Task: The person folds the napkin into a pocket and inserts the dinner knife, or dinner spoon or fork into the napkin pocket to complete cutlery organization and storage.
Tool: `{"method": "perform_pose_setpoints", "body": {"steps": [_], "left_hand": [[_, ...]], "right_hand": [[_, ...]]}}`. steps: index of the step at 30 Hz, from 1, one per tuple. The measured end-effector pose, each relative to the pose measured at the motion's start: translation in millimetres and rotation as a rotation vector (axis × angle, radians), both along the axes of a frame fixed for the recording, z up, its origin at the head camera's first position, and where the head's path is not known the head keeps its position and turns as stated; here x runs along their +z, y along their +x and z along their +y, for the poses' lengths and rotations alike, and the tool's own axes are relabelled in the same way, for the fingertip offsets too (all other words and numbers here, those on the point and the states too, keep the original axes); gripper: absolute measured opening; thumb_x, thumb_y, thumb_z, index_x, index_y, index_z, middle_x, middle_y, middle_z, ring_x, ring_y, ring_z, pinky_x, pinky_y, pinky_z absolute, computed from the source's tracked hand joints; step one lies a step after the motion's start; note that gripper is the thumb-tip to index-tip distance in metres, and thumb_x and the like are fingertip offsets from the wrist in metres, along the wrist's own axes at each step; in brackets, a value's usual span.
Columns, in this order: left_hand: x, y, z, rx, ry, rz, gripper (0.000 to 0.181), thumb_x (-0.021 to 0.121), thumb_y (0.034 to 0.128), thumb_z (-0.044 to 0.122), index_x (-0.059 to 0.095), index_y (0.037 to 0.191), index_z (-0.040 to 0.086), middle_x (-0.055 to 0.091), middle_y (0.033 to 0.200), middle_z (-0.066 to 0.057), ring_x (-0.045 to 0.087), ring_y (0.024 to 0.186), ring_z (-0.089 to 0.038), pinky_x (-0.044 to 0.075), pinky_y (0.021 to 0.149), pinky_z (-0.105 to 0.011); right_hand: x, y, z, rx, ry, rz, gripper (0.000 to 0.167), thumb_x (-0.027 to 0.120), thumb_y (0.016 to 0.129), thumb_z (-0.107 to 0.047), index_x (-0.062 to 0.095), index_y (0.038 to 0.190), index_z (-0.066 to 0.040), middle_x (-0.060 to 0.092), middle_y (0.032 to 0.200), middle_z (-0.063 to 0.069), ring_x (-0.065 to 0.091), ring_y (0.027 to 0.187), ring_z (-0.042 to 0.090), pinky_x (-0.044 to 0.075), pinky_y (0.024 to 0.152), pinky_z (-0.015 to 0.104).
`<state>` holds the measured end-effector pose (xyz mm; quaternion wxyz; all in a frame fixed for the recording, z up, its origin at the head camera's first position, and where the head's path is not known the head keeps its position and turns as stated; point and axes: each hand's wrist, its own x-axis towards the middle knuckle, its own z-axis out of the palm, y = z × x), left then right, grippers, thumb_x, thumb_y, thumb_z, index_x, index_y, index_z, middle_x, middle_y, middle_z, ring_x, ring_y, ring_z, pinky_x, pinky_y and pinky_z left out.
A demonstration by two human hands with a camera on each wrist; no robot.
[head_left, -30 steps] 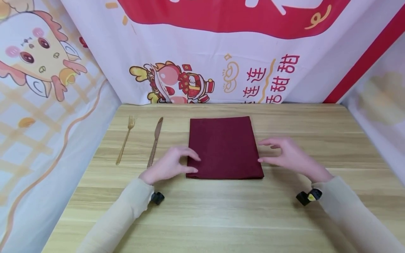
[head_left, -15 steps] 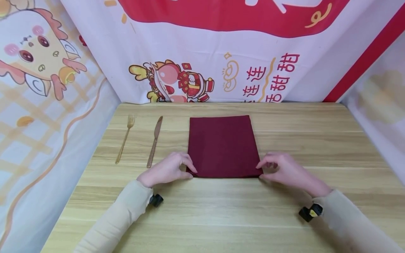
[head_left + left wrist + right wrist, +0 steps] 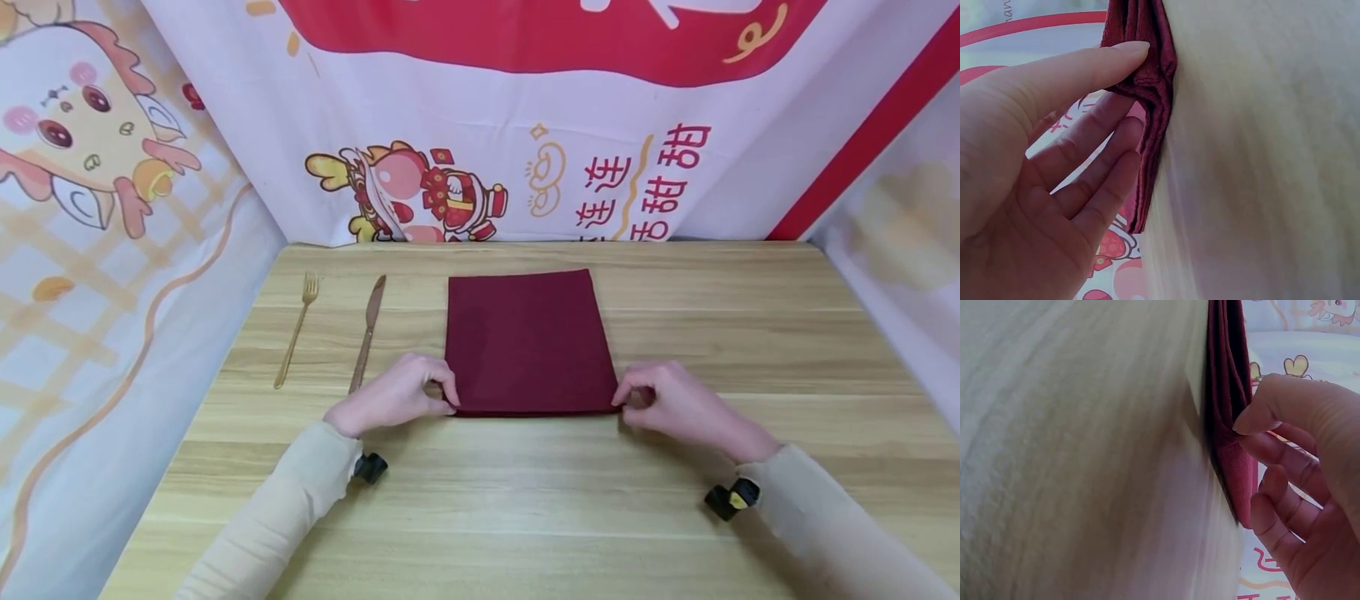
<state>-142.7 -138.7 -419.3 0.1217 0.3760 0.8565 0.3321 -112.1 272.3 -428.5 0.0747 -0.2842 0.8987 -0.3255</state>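
Note:
A dark red folded cloth lies flat on the wooden table in the head view. My left hand pinches its near left corner between thumb and fingers. At the near right corner, my right hand pinches the cloth the same way. Several stacked layers of the cloth show in the left wrist view, with the thumb lying against them. In the right wrist view the thumb and index finger meet on the layered edge of the cloth.
Left of the cloth lie a gold fork and a gold table knife, whose handle end is partly hidden by my left hand. A printed white and red curtain hangs behind the wooden table.
Both hands came down toward me to the cloth's near corners, and the thumbs and fingers closed on them. The near edge now sits slightly farther away. Fork and knife have stayed put.

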Motion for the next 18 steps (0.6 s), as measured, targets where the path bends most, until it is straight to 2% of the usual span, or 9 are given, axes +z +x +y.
{"method": "perform_pose_setpoints", "body": {"steps": [5, 9, 12, 16, 18], "left_hand": [[-0.6, -2.1, -0.8, -0.014, -0.021, -0.049, 0.012, 0.087, 0.0817, 0.010, 0.082, 0.089, 0.019, 0.070, 0.089, 0.014, 0.064, 0.091, -0.006, 0.054, 0.085, -0.032], [-1.0, -3.8, -1.8, -0.024, -0.012, -0.072, 0.007, 0.086, 0.0843, 0.014, 0.083, 0.090, 0.015, 0.071, 0.090, 0.013, 0.065, 0.090, -0.006, 0.053, 0.087, -0.032], [-1.7, -4.1, -1.6, -0.032, -0.021, -0.067, 0.007, 0.086, 0.0847, 0.015, 0.082, 0.091, 0.016, 0.070, 0.090, 0.013, 0.064, 0.089, -0.008, 0.053, 0.084, -0.031], [0.1, -4.3, 0.4, -0.023, -0.041, -0.081, 0.020, 0.089, 0.0807, 0.020, 0.080, 0.098, 0.016, 0.070, 0.093, 0.008, 0.062, 0.085, -0.016, 0.053, 0.076, -0.033], [2.9, -6.0, 0.5, 0.002, -0.039, -0.086, 0.028, 0.089, 0.0810, 0.024, 0.079, 0.105, 0.014, 0.070, 0.099, 0.005, 0.062, 0.088, -0.018, 0.054, 0.078, -0.034]], "right_hand": [[-3.5, -3.1, 1.1, 0.046, 0.031, 0.027, 0.026, 0.081, 0.078, 0.004, 0.077, 0.088, -0.020, 0.064, 0.083, -0.011, 0.057, 0.072, 0.012, 0.051, 0.063, 0.027], [-4.2, -3.3, 3.8, 0.051, 0.031, -0.017, 0.027, 0.078, 0.080, 0.005, 0.078, 0.090, -0.020, 0.066, 0.089, -0.009, 0.059, 0.076, 0.014, 0.053, 0.066, 0.029], [-4.0, -1.8, 6.4, 0.042, 0.027, -0.052, 0.022, 0.080, 0.084, -0.002, 0.079, 0.093, -0.022, 0.066, 0.091, -0.009, 0.059, 0.076, 0.012, 0.053, 0.066, 0.029], [-1.5, 0.5, 8.2, -0.006, -0.013, -0.079, 0.013, 0.083, 0.087, -0.017, 0.079, 0.099, -0.019, 0.068, 0.091, -0.011, 0.059, 0.073, 0.011, 0.053, 0.063, 0.028], [1.8, 0.9, 8.4, -0.046, -0.045, -0.075, 0.016, 0.084, 0.087, -0.021, 0.079, 0.102, -0.017, 0.069, 0.090, -0.012, 0.060, 0.074, 0.012, 0.053, 0.063, 0.028]]}}
